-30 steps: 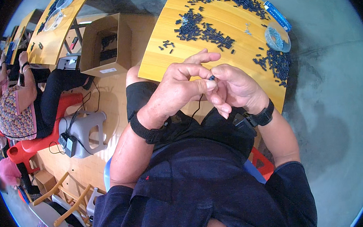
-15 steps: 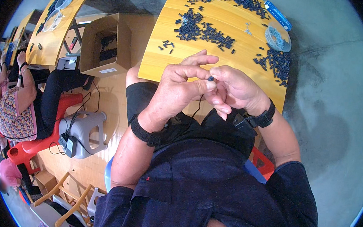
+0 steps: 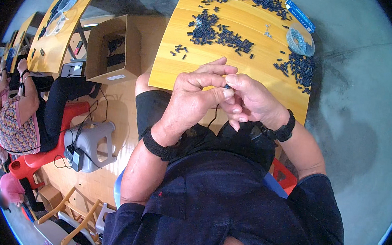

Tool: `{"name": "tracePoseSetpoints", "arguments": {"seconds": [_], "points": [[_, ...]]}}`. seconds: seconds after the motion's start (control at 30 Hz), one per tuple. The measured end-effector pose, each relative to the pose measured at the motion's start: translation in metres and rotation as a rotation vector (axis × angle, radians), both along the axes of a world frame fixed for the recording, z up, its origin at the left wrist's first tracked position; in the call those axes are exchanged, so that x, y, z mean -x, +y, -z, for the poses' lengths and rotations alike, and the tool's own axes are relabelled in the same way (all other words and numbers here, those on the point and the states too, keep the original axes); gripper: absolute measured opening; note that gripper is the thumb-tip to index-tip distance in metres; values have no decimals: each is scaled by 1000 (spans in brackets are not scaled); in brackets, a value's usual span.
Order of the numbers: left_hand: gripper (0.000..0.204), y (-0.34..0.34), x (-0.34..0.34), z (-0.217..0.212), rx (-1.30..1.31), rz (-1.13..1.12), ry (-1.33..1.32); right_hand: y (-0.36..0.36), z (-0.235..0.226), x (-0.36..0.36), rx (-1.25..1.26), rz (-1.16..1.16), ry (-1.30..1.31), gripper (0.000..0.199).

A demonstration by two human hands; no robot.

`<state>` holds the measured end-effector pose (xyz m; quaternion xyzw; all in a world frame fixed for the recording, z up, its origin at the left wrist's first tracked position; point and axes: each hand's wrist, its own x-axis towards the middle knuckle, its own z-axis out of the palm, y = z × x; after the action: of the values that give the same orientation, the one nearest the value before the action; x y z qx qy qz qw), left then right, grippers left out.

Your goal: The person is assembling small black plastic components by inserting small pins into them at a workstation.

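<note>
Over my lap, close to the front edge of the wooden table (image 3: pixel 164 74), my two hands meet fingertip to fingertip. A small black part (image 3: pixel 227 86), mostly covered by the fingers, sits in the pinch of thumb and forefinger of my left hand (image 3: pixel 196 92). The thumb of my right hand (image 3: pixel 258 97) presses against that same part, its other fingers curled below. Loose small black cylindrical parts (image 3: pixel 235 41) lie heaped on the tabletop beyond my hands. A second heap of black parts (image 3: pixel 300 70) is on the right side.
Far right on the table stands a clear round tub (image 3: pixel 296 41) of small pale pieces, beside a blue box (image 3: pixel 300 16). To the left are an open cardboard box (image 3: pixel 132 49), a grey stool (image 3: pixel 94 142) with cables, and a seated person (image 3: pixel 20 113) at another table.
My right thumb and fingers have drawn in slightly over the black part, which shows less now. Both hands stay in nearly the same place.
</note>
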<state>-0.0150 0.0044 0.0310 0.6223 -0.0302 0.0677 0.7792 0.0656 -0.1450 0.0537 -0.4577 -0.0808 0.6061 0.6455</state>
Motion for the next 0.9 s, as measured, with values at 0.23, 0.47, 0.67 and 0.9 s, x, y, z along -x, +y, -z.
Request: {"name": "tracePoseSetpoints", "arguments": {"seconds": [0.23, 0.47, 0.67, 0.9], "points": [[10, 0, 1, -5, 72, -2, 61, 3, 3, 11, 20, 70, 89, 36], [6, 5, 2, -6, 171, 40, 137, 11, 13, 23, -153, 149, 300, 35], [11, 6, -2, -3, 145, 64, 114, 0, 15, 6, -151, 25, 282, 46], [6, 2, -3, -5, 198, 37, 101, 0, 13, 1, -128, -16, 321, 58]]}}
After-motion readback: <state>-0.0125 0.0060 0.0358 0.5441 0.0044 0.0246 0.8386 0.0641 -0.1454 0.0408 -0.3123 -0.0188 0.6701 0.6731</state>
